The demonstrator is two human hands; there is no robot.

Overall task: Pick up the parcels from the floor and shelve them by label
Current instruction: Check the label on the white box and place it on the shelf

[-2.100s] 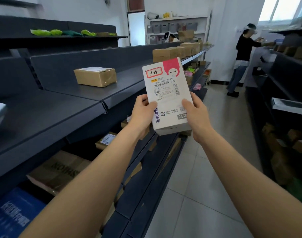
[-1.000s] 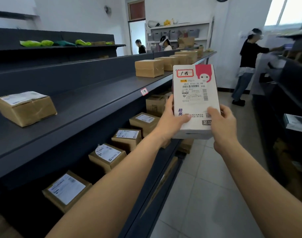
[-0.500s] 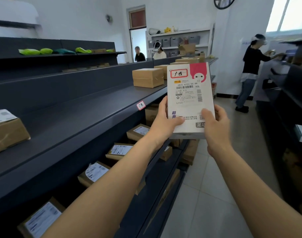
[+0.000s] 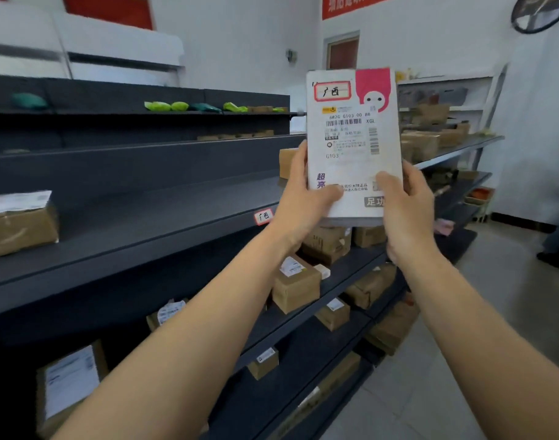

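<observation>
I hold a flat white parcel point(image 4: 351, 138) upright at chest height, with a pink corner, a shipping label and a red-framed handwritten tag at its top. My left hand point(image 4: 303, 201) grips its lower left edge and my right hand point(image 4: 405, 214) its lower right edge. Just left of my left hand, a small red-framed tag point(image 4: 263, 216) with matching characters sticks to the front lip of the dark grey shelf point(image 4: 144, 227).
A brown box point(image 4: 17, 223) sits on that shelf at far left, more brown boxes point(image 4: 421, 144) farther along to the right. Lower shelves hold several labelled cartons point(image 4: 295, 285). Green pouches point(image 4: 167, 106) lie on the top shelf. The tiled aisle point(image 4: 494, 312) runs right; a person's leg point(image 4: 557, 242) shows at the edge.
I have walked along the aisle with the parcel in both hands. The shelf tag has come close to my left hand, and the view has tilted upward.
</observation>
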